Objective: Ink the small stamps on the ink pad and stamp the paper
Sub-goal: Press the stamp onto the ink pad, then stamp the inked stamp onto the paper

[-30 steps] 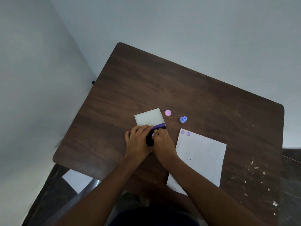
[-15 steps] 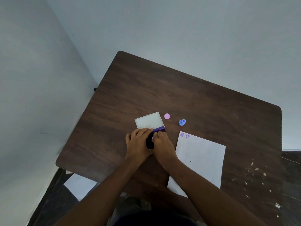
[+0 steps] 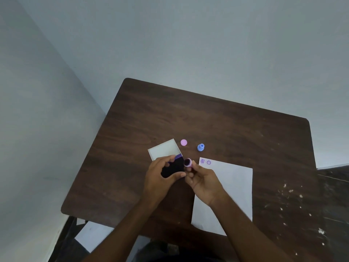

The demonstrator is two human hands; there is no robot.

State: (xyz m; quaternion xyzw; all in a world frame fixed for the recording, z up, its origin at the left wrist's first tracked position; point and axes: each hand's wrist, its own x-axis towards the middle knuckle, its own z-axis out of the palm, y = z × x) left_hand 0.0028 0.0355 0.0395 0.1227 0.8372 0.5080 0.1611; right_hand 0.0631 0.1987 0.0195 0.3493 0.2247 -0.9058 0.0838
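My left hand (image 3: 162,176) grips the dark ink pad (image 3: 172,168), whose open white lid (image 3: 164,149) lies flat behind it. My right hand (image 3: 204,179) holds a small pink stamp (image 3: 188,163) just right of the pad, its inked dark face turned up toward me. The white paper (image 3: 230,188) lies to the right with two purple prints (image 3: 205,161) at its top left corner. A blue stamp (image 3: 200,147) and a pink round cap (image 3: 183,142) stand on the table behind the paper.
The brown wooden table (image 3: 207,120) stands in a corner against pale walls. White specks mark its right side (image 3: 290,191). Another white sheet (image 3: 90,235) lies on the floor below the table's left front edge.
My right hand lifted the pink stamp off the ink pad and turned its face up. The hands have parted, and the pad now shows between them.
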